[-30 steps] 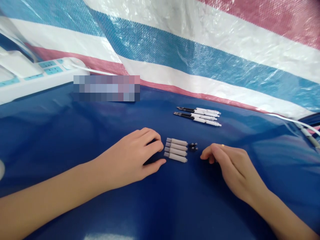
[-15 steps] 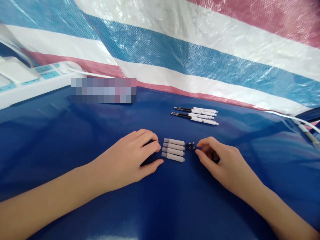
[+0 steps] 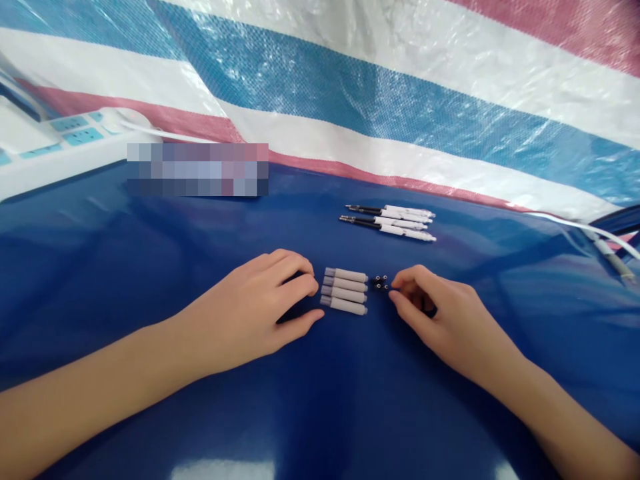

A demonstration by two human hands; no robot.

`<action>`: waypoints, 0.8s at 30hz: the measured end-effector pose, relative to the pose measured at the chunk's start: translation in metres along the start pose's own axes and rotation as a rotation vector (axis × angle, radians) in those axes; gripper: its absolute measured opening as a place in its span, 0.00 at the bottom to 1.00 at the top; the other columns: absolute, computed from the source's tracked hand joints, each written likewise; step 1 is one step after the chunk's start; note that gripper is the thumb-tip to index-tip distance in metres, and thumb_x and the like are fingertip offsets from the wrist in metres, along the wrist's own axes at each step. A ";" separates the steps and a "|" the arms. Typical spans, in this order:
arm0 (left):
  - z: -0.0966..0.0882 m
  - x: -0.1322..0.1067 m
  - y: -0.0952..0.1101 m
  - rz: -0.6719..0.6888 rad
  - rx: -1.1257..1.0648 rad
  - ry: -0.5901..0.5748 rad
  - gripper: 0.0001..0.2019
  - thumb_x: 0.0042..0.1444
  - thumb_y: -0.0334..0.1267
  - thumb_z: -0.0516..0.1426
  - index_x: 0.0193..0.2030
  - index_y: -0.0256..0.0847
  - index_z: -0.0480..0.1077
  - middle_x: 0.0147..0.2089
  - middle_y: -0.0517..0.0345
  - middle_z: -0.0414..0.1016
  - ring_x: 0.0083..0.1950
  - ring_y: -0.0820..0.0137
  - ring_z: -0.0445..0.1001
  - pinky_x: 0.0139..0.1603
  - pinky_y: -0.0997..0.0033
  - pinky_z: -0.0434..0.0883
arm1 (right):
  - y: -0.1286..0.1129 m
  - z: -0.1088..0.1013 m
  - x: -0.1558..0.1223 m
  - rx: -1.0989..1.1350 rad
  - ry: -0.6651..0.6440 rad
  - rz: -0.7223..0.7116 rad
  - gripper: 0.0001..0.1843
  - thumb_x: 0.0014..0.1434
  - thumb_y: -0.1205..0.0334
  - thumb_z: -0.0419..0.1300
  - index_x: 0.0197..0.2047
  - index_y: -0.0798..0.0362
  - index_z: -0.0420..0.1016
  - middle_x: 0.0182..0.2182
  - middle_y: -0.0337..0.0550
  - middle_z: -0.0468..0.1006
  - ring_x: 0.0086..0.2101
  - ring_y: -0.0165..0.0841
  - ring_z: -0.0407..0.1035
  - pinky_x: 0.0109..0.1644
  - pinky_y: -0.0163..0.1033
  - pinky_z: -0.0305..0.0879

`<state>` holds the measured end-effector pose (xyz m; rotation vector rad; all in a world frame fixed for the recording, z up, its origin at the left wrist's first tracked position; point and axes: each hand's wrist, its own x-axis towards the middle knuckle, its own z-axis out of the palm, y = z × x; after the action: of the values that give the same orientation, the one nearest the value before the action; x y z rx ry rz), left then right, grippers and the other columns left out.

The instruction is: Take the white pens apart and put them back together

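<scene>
Several pale grey pen barrels [image 3: 349, 294] with clear ends lie side by side in a row on the blue tabletop. My left hand [image 3: 270, 303] rests just left of them, thumb and fingers apart, holding nothing. Right of the row stand several tiny black pen tips [image 3: 381, 283] with light round ends. Close beside these is my right hand [image 3: 440, 303], its fingers curled and a small gap between thumb and index fingertip; I see nothing held. Farther back lie several white pen parts with black refills [image 3: 387, 221], their metal points facing left.
A white power strip [image 3: 85, 150] with plugs and a cable sits at the back left. Beside it is a blurred-out box-shaped item [image 3: 197, 170]. A striped plastic sheet [image 3: 320, 73] hangs behind the table. At the right edge runs a white cable [image 3: 590, 227].
The whole view has shifted slightly, so everything appears a little higher and farther left. Both hands keep their places and poses beside the pen parts.
</scene>
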<state>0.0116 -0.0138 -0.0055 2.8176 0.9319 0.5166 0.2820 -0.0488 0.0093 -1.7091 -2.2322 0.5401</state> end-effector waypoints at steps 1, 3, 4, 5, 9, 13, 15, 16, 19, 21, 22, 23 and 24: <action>0.000 0.000 0.000 0.001 0.001 0.000 0.07 0.63 0.39 0.54 0.38 0.39 0.68 0.45 0.52 0.70 0.50 0.62 0.70 0.50 0.58 0.70 | 0.000 0.000 0.000 0.000 -0.004 0.000 0.02 0.62 0.63 0.55 0.39 0.48 0.67 0.26 0.32 0.73 0.26 0.28 0.68 0.29 0.34 0.63; 0.000 0.000 0.000 0.004 0.003 -0.001 0.06 0.63 0.39 0.54 0.38 0.39 0.68 0.46 0.52 0.70 0.51 0.62 0.70 0.51 0.58 0.70 | 0.001 0.000 0.000 0.001 -0.011 0.000 0.02 0.62 0.63 0.55 0.39 0.48 0.67 0.26 0.32 0.73 0.26 0.28 0.68 0.30 0.34 0.63; 0.000 0.000 0.000 0.006 0.003 -0.002 0.06 0.63 0.39 0.54 0.39 0.39 0.68 0.46 0.52 0.70 0.51 0.62 0.70 0.51 0.59 0.70 | 0.001 0.000 0.000 0.000 -0.015 -0.003 0.02 0.62 0.63 0.55 0.39 0.48 0.67 0.27 0.32 0.73 0.26 0.28 0.68 0.30 0.34 0.63; 0.001 0.000 0.000 0.007 0.004 -0.003 0.06 0.63 0.39 0.54 0.38 0.39 0.68 0.46 0.52 0.70 0.51 0.62 0.70 0.51 0.59 0.69 | 0.001 0.000 0.000 -0.001 -0.018 -0.009 0.02 0.62 0.63 0.55 0.39 0.48 0.67 0.27 0.33 0.73 0.27 0.28 0.68 0.30 0.34 0.63; 0.001 -0.001 0.000 0.008 0.007 0.000 0.06 0.63 0.39 0.54 0.38 0.39 0.68 0.46 0.53 0.70 0.51 0.62 0.70 0.51 0.60 0.70 | 0.002 0.000 0.001 -0.007 -0.022 -0.042 0.03 0.62 0.63 0.55 0.40 0.48 0.68 0.27 0.34 0.72 0.26 0.29 0.68 0.30 0.34 0.62; 0.001 -0.001 0.000 0.015 0.016 0.000 0.07 0.63 0.40 0.53 0.38 0.39 0.68 0.45 0.53 0.70 0.50 0.62 0.71 0.50 0.59 0.70 | 0.003 0.000 0.001 -0.011 -0.027 -0.049 0.03 0.62 0.62 0.55 0.40 0.49 0.67 0.26 0.35 0.72 0.26 0.29 0.67 0.29 0.34 0.62; 0.001 -0.001 0.000 0.017 0.019 0.004 0.07 0.63 0.40 0.53 0.38 0.39 0.68 0.45 0.52 0.70 0.49 0.62 0.71 0.50 0.59 0.70 | 0.003 0.000 0.001 -0.022 -0.034 -0.051 0.02 0.62 0.62 0.54 0.39 0.49 0.67 0.26 0.35 0.72 0.25 0.29 0.67 0.29 0.35 0.61; 0.001 -0.001 0.000 0.020 0.020 0.007 0.07 0.63 0.40 0.53 0.38 0.39 0.68 0.46 0.52 0.70 0.49 0.62 0.71 0.50 0.59 0.70 | 0.002 0.000 0.001 -0.027 -0.037 -0.052 0.02 0.63 0.62 0.54 0.38 0.49 0.66 0.25 0.34 0.72 0.25 0.29 0.67 0.29 0.35 0.60; 0.001 0.000 0.000 0.022 0.022 0.004 0.07 0.63 0.40 0.53 0.38 0.39 0.68 0.46 0.52 0.70 0.50 0.62 0.71 0.50 0.59 0.70 | 0.003 -0.001 0.001 -0.032 -0.035 -0.057 0.01 0.63 0.62 0.54 0.38 0.49 0.66 0.26 0.34 0.72 0.25 0.29 0.67 0.29 0.34 0.60; 0.001 0.000 0.000 0.020 0.024 -0.001 0.07 0.63 0.40 0.53 0.38 0.40 0.68 0.46 0.52 0.70 0.50 0.61 0.71 0.50 0.59 0.70 | 0.003 -0.001 0.000 -0.033 -0.031 -0.060 0.02 0.62 0.62 0.54 0.38 0.49 0.66 0.26 0.35 0.72 0.25 0.29 0.67 0.29 0.34 0.61; 0.002 0.000 0.000 0.019 0.024 -0.001 0.08 0.63 0.41 0.53 0.38 0.40 0.68 0.46 0.52 0.70 0.50 0.61 0.71 0.50 0.59 0.70 | 0.003 -0.001 0.000 -0.035 -0.032 -0.062 0.02 0.62 0.62 0.54 0.38 0.49 0.66 0.26 0.35 0.72 0.26 0.29 0.68 0.29 0.34 0.61; 0.002 0.000 0.000 0.018 0.024 0.002 0.08 0.63 0.41 0.52 0.38 0.40 0.68 0.46 0.52 0.70 0.50 0.61 0.71 0.50 0.59 0.70 | 0.003 -0.001 0.001 -0.037 -0.033 -0.066 0.02 0.62 0.62 0.54 0.38 0.49 0.66 0.26 0.35 0.72 0.26 0.29 0.68 0.29 0.34 0.61; 0.002 0.000 0.000 0.019 0.024 0.003 0.08 0.64 0.41 0.52 0.38 0.40 0.68 0.46 0.52 0.70 0.50 0.61 0.71 0.50 0.59 0.70 | 0.003 -0.001 0.001 -0.040 -0.033 -0.070 0.02 0.62 0.62 0.54 0.39 0.49 0.66 0.26 0.34 0.72 0.26 0.29 0.68 0.29 0.34 0.61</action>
<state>0.0119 -0.0138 -0.0073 2.8503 0.9191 0.5160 0.2848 -0.0474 0.0084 -1.6452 -2.3312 0.5136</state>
